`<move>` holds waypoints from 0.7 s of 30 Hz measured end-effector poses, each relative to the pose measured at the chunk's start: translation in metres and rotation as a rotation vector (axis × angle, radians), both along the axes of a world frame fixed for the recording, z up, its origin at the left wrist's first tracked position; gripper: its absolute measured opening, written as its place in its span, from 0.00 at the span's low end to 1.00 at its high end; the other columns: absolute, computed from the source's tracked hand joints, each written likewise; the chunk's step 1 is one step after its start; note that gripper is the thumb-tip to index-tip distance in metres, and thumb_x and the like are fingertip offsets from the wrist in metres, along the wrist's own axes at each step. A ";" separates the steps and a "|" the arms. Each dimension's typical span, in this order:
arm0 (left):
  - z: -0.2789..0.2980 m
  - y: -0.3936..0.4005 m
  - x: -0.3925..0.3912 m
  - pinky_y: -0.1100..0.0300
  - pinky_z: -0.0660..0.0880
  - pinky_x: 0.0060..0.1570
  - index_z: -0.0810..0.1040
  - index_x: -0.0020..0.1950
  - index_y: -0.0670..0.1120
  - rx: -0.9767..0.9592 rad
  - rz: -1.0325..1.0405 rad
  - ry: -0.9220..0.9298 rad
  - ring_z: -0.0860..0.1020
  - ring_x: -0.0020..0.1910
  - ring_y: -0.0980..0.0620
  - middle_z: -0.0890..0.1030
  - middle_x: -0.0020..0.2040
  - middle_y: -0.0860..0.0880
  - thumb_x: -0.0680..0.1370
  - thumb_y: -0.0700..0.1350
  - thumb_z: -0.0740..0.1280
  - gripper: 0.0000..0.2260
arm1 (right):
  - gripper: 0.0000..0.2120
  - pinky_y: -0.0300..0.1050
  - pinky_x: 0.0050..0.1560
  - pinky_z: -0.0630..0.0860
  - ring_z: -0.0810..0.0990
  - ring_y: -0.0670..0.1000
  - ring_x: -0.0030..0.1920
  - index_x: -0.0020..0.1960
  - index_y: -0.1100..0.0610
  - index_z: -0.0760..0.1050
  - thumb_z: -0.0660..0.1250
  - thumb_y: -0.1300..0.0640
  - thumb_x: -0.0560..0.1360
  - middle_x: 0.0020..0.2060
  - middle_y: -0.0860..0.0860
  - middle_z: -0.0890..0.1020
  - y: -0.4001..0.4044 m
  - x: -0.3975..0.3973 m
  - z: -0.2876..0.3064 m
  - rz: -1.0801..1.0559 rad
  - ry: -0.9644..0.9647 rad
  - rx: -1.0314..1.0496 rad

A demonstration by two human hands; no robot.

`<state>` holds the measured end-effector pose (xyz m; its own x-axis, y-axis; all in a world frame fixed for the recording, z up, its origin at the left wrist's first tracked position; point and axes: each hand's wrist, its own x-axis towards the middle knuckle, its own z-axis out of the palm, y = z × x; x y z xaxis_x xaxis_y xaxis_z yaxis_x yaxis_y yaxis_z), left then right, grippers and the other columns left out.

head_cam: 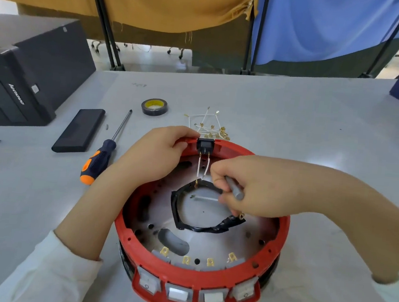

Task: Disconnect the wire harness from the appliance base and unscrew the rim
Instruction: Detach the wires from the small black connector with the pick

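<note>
Round red plastic appliance base (pixel 196 276) with grey metal floor, centre to lower centre of frame, on pale grey table (pixel 294 116). Left hand (pixel 155 157) gripping red rim (pixel 230 149) at its far edge, beside black socket (pixel 205 144). Right hand (pixel 246 188) pinching two white harness wires (pixel 203 167) running down from socket, grey metal tool (pixel 235 190) tucked in same fist. Loop of black tape-wrapped wiring (pixel 187 216) lying loose on floor. Detached white leads with brass terminals (pixel 211 127) beyond rim, upper centre. Orange-and-navy screwdriver (pixel 101 158) at left, untouched. Risk, as judged: pull on wire rather than terminal tearing crimp; tool tip slipping against brass tabs.
</note>
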<state>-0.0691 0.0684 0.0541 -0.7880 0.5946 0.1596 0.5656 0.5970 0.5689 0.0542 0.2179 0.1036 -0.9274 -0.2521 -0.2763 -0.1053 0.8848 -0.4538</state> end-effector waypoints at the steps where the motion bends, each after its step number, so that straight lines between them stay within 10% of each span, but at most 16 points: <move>1: 0.000 0.000 0.000 0.67 0.64 0.54 0.76 0.63 0.53 0.002 0.001 -0.002 0.73 0.59 0.56 0.79 0.60 0.55 0.80 0.38 0.58 0.16 | 0.14 0.49 0.41 0.75 0.78 0.46 0.36 0.37 0.50 0.62 0.61 0.61 0.77 0.33 0.47 0.79 -0.002 0.000 -0.002 0.014 -0.002 -0.018; 11: 0.002 -0.001 0.000 0.69 0.66 0.46 0.75 0.64 0.53 -0.002 0.005 -0.016 0.74 0.49 0.58 0.78 0.55 0.56 0.80 0.39 0.58 0.16 | 0.15 0.37 0.28 0.70 0.71 0.48 0.25 0.36 0.53 0.62 0.65 0.62 0.76 0.32 0.51 0.83 0.021 -0.004 0.019 -0.145 0.202 -0.407; 21: 0.001 0.000 0.001 0.71 0.62 0.52 0.75 0.65 0.52 0.001 0.007 0.018 0.72 0.61 0.55 0.78 0.62 0.54 0.80 0.38 0.58 0.17 | 0.11 0.35 0.20 0.61 0.68 0.45 0.17 0.39 0.54 0.66 0.66 0.63 0.75 0.31 0.50 0.82 0.042 -0.094 -0.029 -0.657 0.356 -0.525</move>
<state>-0.0682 0.0686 0.0548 -0.7890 0.5891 0.1743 0.5718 0.6004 0.5591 -0.0399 0.2595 0.0743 -0.9373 0.3442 0.0548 0.1357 0.5052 -0.8523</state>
